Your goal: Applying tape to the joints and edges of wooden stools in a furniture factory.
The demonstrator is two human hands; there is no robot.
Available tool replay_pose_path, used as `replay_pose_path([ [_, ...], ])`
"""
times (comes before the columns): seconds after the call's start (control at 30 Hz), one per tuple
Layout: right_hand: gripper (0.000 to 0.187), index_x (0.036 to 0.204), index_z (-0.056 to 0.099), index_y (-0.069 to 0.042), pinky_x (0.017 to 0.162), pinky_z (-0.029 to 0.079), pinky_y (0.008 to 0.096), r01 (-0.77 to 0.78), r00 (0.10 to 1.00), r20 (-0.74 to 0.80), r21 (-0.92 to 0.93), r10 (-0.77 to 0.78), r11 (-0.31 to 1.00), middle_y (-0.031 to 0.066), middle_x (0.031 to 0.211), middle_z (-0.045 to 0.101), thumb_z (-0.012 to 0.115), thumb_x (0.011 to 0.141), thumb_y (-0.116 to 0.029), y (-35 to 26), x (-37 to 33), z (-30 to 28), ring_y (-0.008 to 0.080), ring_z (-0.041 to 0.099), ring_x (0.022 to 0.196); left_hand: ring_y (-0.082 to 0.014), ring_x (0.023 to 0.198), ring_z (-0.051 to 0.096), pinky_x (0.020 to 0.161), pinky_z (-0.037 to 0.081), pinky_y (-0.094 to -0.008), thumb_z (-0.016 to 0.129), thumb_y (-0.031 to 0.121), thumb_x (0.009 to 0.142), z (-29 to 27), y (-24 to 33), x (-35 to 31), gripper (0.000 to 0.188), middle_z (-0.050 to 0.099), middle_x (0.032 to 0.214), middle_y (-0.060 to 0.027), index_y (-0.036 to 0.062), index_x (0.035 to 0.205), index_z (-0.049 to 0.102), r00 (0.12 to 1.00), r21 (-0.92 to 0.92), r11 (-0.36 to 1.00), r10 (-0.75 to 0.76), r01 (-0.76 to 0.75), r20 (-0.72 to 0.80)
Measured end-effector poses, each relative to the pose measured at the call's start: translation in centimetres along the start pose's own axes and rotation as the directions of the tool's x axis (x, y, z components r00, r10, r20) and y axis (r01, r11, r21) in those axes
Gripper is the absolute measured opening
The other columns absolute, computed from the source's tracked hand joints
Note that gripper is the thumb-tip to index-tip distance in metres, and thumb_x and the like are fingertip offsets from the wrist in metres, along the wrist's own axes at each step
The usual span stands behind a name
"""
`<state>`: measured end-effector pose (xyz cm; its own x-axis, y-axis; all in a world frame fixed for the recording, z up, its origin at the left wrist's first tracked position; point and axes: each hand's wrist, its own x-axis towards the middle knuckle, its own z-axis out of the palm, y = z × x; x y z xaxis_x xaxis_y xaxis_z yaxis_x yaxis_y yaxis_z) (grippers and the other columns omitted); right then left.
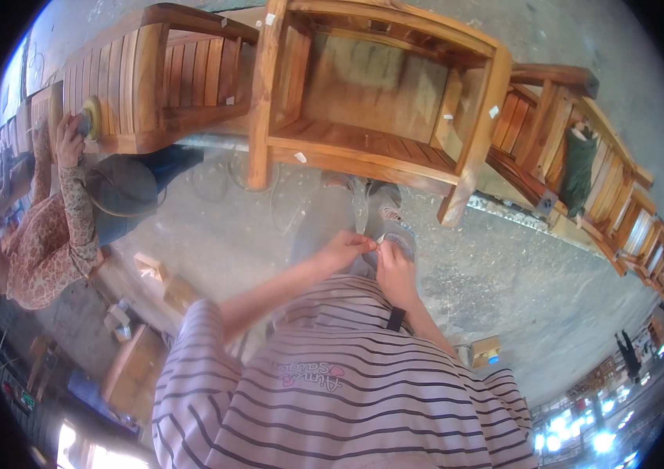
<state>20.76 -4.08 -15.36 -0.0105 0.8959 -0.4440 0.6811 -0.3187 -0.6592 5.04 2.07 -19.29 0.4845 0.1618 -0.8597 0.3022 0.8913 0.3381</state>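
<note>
In front of my body, my left hand (343,250) and my right hand (396,270) meet with their fingertips pinched together. Between them is a small pale piece (379,240), too small to make out fully. Just beyond my hands stands a wooden furniture frame (363,160) with a slatted shelf and an open front. Several small white scraps (300,157) sit on its rails and posts. Neither hand touches the frame.
At the left, a co-worker in patterned sleeves (74,203) holds a round sander (91,119) on slatted wooden furniture (117,78). More wooden pieces (535,125) line up at the right, one with a dark green cloth (578,168) over it. A wooden box (136,363) stands at the lower left.
</note>
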Motion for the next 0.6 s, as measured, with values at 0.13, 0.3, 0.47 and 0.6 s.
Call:
replay_pose_path([
  [0.13, 0.006, 0.095, 0.051, -0.002, 0.061, 0.049, 0.0479, -0.026, 0.999, 0.036, 0.046, 0.025, 0.999, 0.0206, 0.087, 0.060, 0.054, 0.091, -0.005, -3.1, 2.4, 0.4, 0.0426, 0.061, 0.075, -0.0086, 0.089, 0.054, 0.078, 0.043, -0.0238, 0.060, 0.026, 0.095, -2.4, 1.6, -1.8, 0.031, 0.066, 0.099, -0.0013, -0.0005, 0.110, 0.067, 0.998, 0.003, 1.000, -0.017, 0.017, -0.055],
  [0.3, 0.006, 0.094, 0.051, -0.003, 0.061, 0.048, 0.0482, -0.069, 0.998, 0.024, 0.228, 0.065, 0.971, 0.0210, 0.084, 0.062, 0.054, 0.092, -0.008, -5.6, 5.8, 1.1, 0.0430, 0.061, 0.075, -0.0111, 0.080, 0.059, 0.070, 0.046, -0.0262, 0.065, 0.024, 0.091, -5.5, 4.5, -3.8, 0.026, 0.069, 0.090, -0.0034, 0.0014, 0.103, 0.069, 0.955, 0.192, 0.956, 0.253, -0.223, -0.153],
  [0.47, 0.008, 0.093, 0.051, -0.006, 0.061, 0.050, 0.0492, -0.063, 0.994, 0.096, 0.193, 0.045, 0.979, 0.0207, 0.085, 0.064, 0.054, 0.093, -0.013, -7.0, 8.6, 2.1, 0.0428, 0.062, 0.076, -0.0312, 0.084, 0.065, 0.072, 0.050, -0.0356, 0.073, 0.018, 0.081, -9.3, 5.5, -3.9, 0.018, 0.069, 0.088, -0.0145, 0.0035, 0.091, 0.071, 0.784, 0.644, 0.655, 0.605, -0.395, -0.135],
  [0.6, 0.008, 0.094, 0.051, -0.004, 0.064, 0.049, 0.0488, -0.045, 0.980, 0.196, 0.059, 0.033, 0.997, 0.0197, 0.086, 0.063, 0.054, 0.093, -0.012, -8.6, 10.7, 2.2, 0.0420, 0.062, 0.079, -0.0327, 0.089, 0.063, 0.077, 0.050, -0.0382, 0.073, 0.019, 0.081, -11.2, 6.7, -4.4, 0.019, 0.068, 0.084, -0.0136, 0.0033, 0.090, 0.070, 0.773, 0.721, 0.589, 0.623, -0.364, -0.119],
])
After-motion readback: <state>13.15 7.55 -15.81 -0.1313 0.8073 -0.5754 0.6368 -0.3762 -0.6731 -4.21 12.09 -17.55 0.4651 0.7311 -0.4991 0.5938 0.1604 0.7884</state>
